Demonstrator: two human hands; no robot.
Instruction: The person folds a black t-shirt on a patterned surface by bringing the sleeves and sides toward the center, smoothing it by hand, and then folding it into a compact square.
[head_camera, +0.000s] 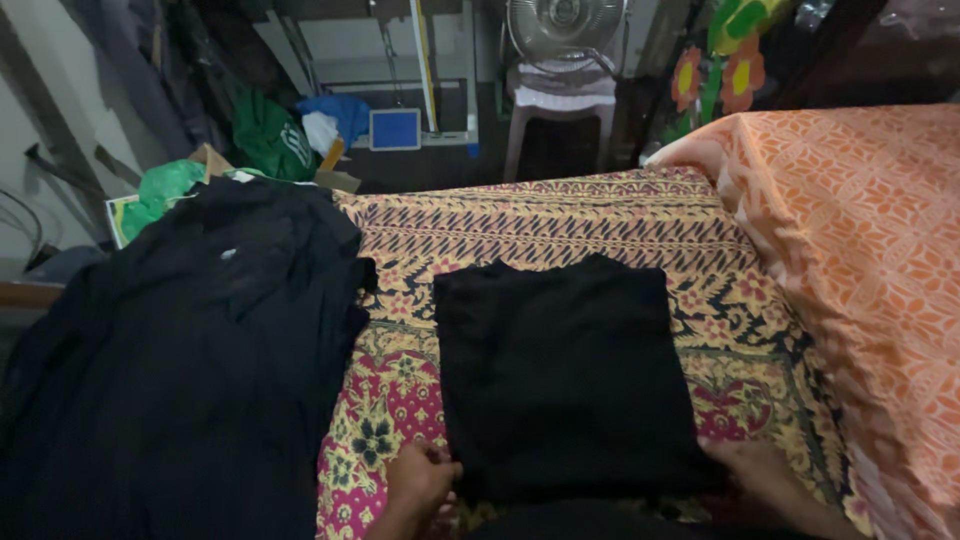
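A black garment (565, 370) lies folded into a rectangle on a patterned batik cloth (560, 220) of yellow, pink and black. My left hand (420, 480) grips its near left corner. At the near right corner my right hand (745, 462) has its fingers tucked under the edge. Both hands sit at the bottom of the view, partly cut off by the frame.
A pile of loose black clothes (190, 350) covers the left side. An orange patterned cloth (860, 260) drapes a raised surface on the right. Behind stand a white plastic stool (560, 110) with a fan (565, 25) on it, green bags (270, 140) and a small blue-screened box (395, 128).
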